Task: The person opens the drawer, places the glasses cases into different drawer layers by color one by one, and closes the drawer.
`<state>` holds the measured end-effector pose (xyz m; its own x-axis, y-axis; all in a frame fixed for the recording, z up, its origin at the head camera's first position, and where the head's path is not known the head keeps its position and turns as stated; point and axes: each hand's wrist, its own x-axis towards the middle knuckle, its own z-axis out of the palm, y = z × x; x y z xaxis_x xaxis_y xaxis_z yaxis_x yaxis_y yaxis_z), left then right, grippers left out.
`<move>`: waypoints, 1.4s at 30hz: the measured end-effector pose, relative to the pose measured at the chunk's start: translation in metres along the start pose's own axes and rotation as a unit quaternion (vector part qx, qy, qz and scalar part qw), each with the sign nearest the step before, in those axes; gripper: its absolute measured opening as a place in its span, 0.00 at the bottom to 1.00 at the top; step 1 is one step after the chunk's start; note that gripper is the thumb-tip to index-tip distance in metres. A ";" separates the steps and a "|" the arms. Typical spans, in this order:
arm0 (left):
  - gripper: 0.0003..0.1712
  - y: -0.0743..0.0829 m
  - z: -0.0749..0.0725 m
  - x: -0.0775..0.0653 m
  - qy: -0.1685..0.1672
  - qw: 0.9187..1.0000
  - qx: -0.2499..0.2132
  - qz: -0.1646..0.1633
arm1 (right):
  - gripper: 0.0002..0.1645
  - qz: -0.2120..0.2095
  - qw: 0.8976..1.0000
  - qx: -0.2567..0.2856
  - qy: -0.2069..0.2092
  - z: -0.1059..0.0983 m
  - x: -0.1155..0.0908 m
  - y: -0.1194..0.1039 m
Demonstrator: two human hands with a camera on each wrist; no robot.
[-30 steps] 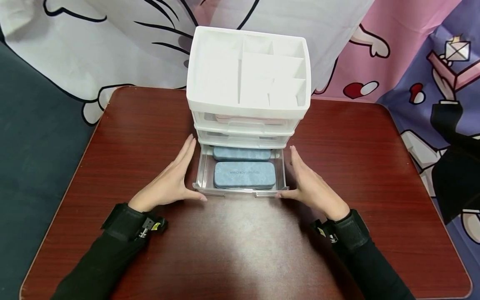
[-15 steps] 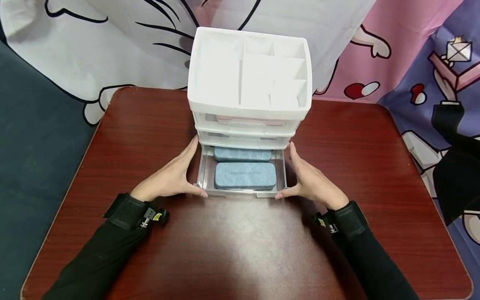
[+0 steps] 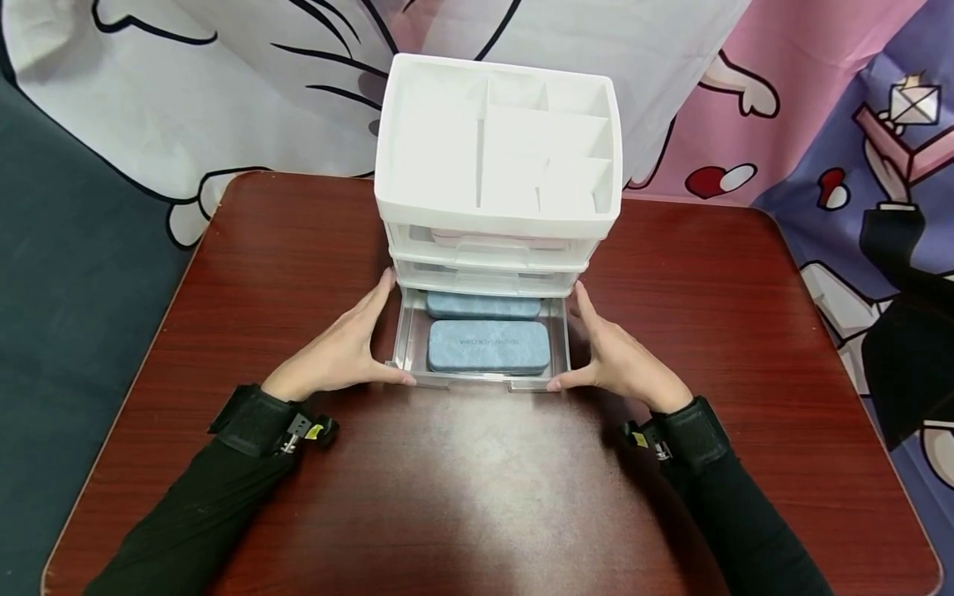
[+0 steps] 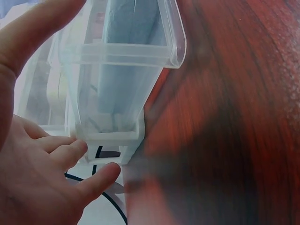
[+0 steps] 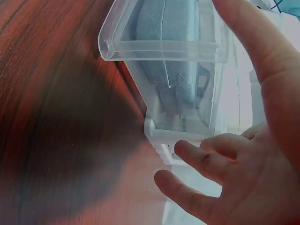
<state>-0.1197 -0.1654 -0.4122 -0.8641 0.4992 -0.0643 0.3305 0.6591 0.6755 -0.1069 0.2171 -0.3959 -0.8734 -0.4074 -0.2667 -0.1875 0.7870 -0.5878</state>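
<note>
In the head view a white drawer unit [image 3: 499, 211] stands at the back of the table, its clear bottom drawer [image 3: 477, 383] pulled out. Inside the drawer lie two light blue oblong cases, a front case [image 3: 488, 346] with faint lettering and a rear case [image 3: 483, 306] partly hidden under the unit. My left hand [image 3: 335, 343] is at the drawer's left, thumb on its front edge, straight fingers reaching to the unit's side. Mirroring it on the right, my right hand [image 3: 622, 360] has its thumb at the front right corner and fingertips by the unit's side.
Two closed drawers sit above the pulled-out one, the upper drawer [image 3: 495, 244] showing something pink. The unit's top has a divided tray [image 3: 436, 132]. A reddish-brown table [image 3: 477, 513] lies beneath; a printed curtain [image 3: 283, 99] hangs right behind the unit.
Both hands have moved slightly up and inward, bringing their fingertips to the unit's sides and the right thumb along the drawer front. The drawer and cases look the same.
</note>
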 end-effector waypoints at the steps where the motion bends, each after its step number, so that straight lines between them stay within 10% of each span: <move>1: 0.81 0.000 0.000 0.000 0.002 1.000 0.000 -0.001 | 0.85 -0.002 1.000 0.001 0.003 0.000 0.000 0.000; 19: 0.75 0.001 0.001 0.005 0.047 0.999 -0.015 0.002 | 0.72 -0.016 0.996 0.029 0.084 0.006 0.006 0.006; 30: 0.66 -0.004 0.006 0.012 0.065 0.992 -0.105 0.019 | 0.68 0.003 0.995 0.060 0.085 0.006 0.009 0.006; 42: 0.56 0.003 0.005 0.020 0.144 0.988 -0.025 -0.049 | 0.55 0.003 0.981 0.063 0.184 0.015 0.018 0.001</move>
<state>-0.1342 -0.1506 -0.4158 -0.9656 0.2492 0.0748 0.2266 0.6644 0.7122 -0.1165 0.2039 -0.4126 -0.9820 -0.1887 0.0099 -0.1446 0.7166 -0.6823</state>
